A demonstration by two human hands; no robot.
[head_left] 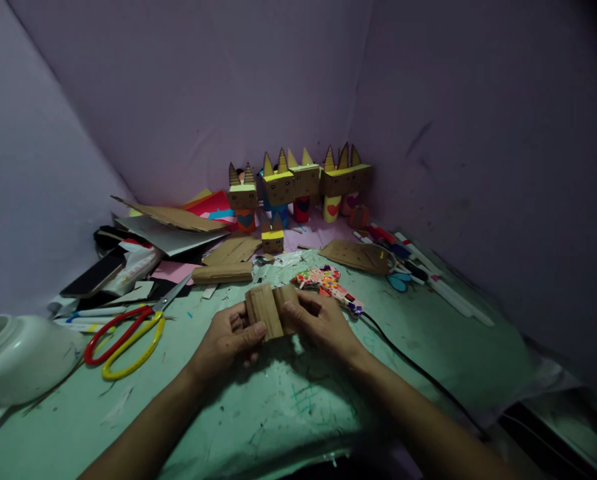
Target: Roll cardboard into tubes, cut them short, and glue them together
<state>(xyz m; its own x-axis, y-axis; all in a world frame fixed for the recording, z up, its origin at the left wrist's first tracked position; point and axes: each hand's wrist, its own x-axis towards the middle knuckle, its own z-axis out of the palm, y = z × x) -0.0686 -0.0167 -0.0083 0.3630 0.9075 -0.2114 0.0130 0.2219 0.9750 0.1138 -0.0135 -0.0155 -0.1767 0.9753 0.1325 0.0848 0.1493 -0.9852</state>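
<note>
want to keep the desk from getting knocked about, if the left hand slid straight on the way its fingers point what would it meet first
Probably the right hand: the left hand points right and slightly away, gripping the folded cardboard piece that both hands hold. Beyond that lies the colourful patterned piece, though depth is unclear.

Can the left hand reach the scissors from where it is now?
Probably yes. The scissors lie just to the left of the left hand on bare green table, nothing between. But the hand holds the folded cardboard piece with the right hand.
</note>
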